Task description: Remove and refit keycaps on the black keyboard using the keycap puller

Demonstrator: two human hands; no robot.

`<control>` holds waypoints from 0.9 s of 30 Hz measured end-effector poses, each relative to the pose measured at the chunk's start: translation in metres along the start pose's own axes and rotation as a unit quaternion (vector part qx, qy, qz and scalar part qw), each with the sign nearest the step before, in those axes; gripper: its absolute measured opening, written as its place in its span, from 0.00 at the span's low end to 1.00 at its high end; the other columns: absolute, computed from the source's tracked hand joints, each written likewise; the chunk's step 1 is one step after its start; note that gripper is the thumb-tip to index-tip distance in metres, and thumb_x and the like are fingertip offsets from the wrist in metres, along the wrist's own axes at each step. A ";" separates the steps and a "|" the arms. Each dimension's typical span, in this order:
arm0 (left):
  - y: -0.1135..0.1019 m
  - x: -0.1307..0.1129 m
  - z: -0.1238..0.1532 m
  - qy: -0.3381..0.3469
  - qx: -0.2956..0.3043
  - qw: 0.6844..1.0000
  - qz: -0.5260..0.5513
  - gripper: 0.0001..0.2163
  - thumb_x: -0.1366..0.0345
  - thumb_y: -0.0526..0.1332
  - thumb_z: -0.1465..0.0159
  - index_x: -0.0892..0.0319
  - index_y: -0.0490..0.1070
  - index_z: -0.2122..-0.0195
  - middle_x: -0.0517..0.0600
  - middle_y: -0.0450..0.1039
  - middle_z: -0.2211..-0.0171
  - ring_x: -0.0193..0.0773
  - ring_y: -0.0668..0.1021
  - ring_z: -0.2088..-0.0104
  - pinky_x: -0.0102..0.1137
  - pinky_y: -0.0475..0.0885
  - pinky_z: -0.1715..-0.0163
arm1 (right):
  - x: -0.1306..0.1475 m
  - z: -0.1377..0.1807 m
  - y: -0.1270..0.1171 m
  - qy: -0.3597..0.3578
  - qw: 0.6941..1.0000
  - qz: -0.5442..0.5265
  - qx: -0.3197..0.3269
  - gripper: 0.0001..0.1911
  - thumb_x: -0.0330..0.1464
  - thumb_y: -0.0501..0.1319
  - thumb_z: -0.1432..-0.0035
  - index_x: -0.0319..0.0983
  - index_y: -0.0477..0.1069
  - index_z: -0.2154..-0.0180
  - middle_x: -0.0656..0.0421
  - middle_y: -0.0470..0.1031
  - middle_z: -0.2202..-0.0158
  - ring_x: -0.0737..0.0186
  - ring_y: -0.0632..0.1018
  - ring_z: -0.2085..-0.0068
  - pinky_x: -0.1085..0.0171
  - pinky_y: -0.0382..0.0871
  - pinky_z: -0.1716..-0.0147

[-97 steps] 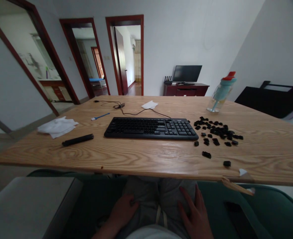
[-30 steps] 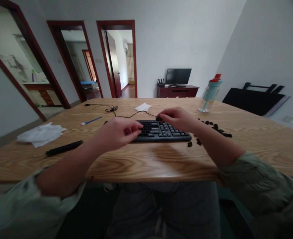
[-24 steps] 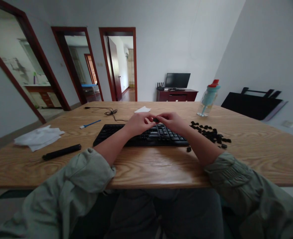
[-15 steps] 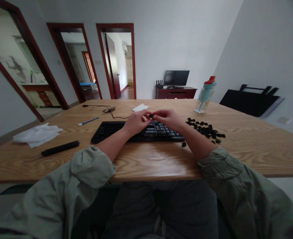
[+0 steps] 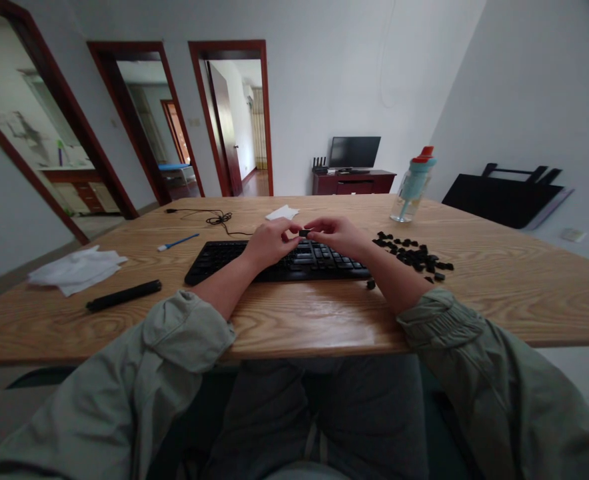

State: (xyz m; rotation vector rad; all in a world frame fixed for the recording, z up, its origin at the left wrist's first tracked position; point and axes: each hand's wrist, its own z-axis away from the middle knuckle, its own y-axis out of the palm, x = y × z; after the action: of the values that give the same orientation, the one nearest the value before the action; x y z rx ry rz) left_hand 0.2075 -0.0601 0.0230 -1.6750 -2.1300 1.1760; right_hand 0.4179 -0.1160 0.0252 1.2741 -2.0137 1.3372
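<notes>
A black keyboard [image 5: 319, 267] lies in front of me, with keycaps gone from part of its right side. Over it, a small black keycap [image 5: 304, 233] is pinched between my two hands. My left hand [image 5: 270, 243] grips its left end with closed fingertips, while my right hand [image 5: 343, 237] has thumb and finger closed on its right end. To the right of the keyboard many loose black keycaps [image 5: 414, 257] are scattered on the wood. One single keycap [image 5: 371, 285] sits apart by my right forearm.
Left on the wooden table [image 5: 294, 320] are white tissues [image 5: 77, 270], a black stick-like bar [image 5: 123, 295] and a blue brush [image 5: 178, 242]. Behind the keyboard are a coiled cable [image 5: 219, 218] and a white paper piece [image 5: 282, 213]. A water bottle [image 5: 411, 190] stands at the back right.
The keycap between my fingertips shows more of its face, as it seems slightly turned. Both hands stay over the keyboard. The view has tilted a little.
</notes>
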 end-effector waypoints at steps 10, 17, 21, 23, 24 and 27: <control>0.006 0.010 -0.001 -0.025 0.088 0.994 -0.054 0.10 0.63 0.63 0.36 0.55 0.79 0.54 0.49 0.81 0.60 0.37 0.79 0.66 0.31 0.72 0.63 | 0.001 0.004 0.002 0.012 0.986 0.165 0.016 0.14 0.34 0.62 0.40 0.38 0.83 0.57 0.55 0.83 0.63 0.61 0.79 0.64 0.64 0.71 0.62; 0.016 0.016 0.000 -0.058 0.159 0.982 -0.084 0.09 0.60 0.64 0.36 0.55 0.80 0.58 0.49 0.82 0.61 0.41 0.80 0.62 0.32 0.72 0.61 | -0.005 0.004 0.003 0.032 0.967 0.244 0.066 0.15 0.30 0.62 0.40 0.38 0.82 0.53 0.56 0.84 0.61 0.61 0.80 0.64 0.67 0.70 0.63; 0.017 0.017 0.000 -0.039 0.186 0.975 -0.111 0.11 0.59 0.61 0.34 0.54 0.81 0.56 0.50 0.83 0.60 0.42 0.80 0.59 0.32 0.72 0.59 | -0.011 0.002 0.000 0.002 0.947 0.303 0.110 0.13 0.29 0.63 0.41 0.39 0.84 0.57 0.55 0.84 0.61 0.60 0.80 0.62 0.66 0.69 0.60; 0.017 0.017 0.000 -0.024 0.190 0.974 -0.122 0.12 0.59 0.60 0.34 0.53 0.81 0.55 0.50 0.83 0.58 0.42 0.80 0.58 0.32 0.72 0.58 | -0.015 0.002 -0.001 -0.015 0.943 0.311 0.117 0.13 0.29 0.63 0.41 0.40 0.84 0.57 0.55 0.84 0.60 0.59 0.80 0.60 0.66 0.69 0.59; 0.017 0.017 0.000 -0.017 0.189 0.974 -0.126 0.12 0.59 0.60 0.34 0.53 0.81 0.55 0.50 0.83 0.57 0.42 0.80 0.57 0.32 0.72 0.58 | -0.016 0.001 0.000 -0.019 0.943 0.309 0.118 0.12 0.29 0.63 0.41 0.40 0.83 0.57 0.55 0.84 0.60 0.59 0.80 0.60 0.66 0.69 0.59; 0.016 0.015 0.000 -0.007 0.184 0.974 -0.129 0.13 0.59 0.59 0.33 0.53 0.82 0.55 0.50 0.83 0.58 0.42 0.81 0.58 0.33 0.73 0.58 | -0.017 0.002 0.001 -0.018 0.948 0.300 0.108 0.12 0.28 0.63 0.41 0.41 0.83 0.59 0.57 0.84 0.61 0.59 0.80 0.61 0.66 0.70 0.59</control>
State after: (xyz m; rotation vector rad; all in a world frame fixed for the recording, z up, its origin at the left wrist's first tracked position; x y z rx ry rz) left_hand 0.2139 -0.0460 0.0078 -1.1957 -1.9154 1.3952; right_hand 0.4257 -0.1096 0.0116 0.7837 -2.4489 1.8523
